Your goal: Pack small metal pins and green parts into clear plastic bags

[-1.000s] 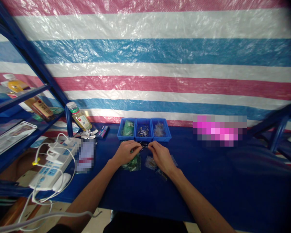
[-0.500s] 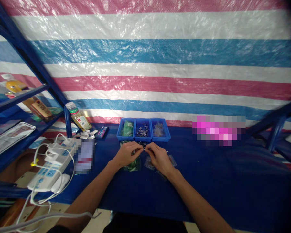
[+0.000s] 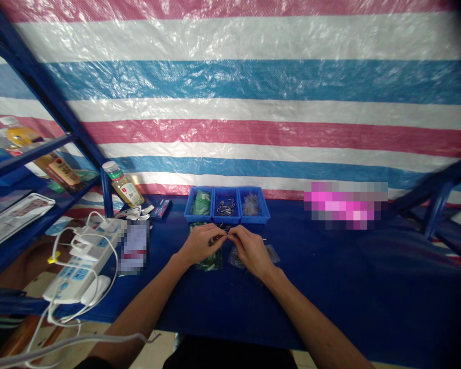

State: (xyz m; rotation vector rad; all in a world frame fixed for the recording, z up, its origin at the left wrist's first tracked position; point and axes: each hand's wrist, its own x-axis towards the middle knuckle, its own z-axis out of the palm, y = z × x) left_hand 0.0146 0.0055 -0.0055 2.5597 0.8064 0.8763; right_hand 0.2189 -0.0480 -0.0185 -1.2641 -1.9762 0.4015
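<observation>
My left hand (image 3: 203,242) and my right hand (image 3: 249,248) meet fingertip to fingertip in front of the blue bins. Both are closed in a pinch; whatever sits between the fingers is too small to make out. Beneath my left hand lies a green packet (image 3: 209,262), partly covered. Clear plastic bags (image 3: 271,253) show under and beside my right hand. Just beyond the fingertips are thin dark metal pieces (image 3: 226,227). Of the three joined bins, the left one holds green packets (image 3: 201,203), the middle one short metal pins (image 3: 226,206), the right one small clear pieces (image 3: 251,204).
To the left are a white power strip (image 3: 82,266) with tangled cables, a blurred-out flat item (image 3: 134,248), a small dark box (image 3: 162,209) and a drink bottle (image 3: 123,184). A blurred pink object (image 3: 340,205) lies at the right. Striped sheeting (image 3: 253,110) hangs behind.
My right hand has shifted very slightly, its fingertips drawing closer to the left ones. My left hand stays in place, still pinching.
</observation>
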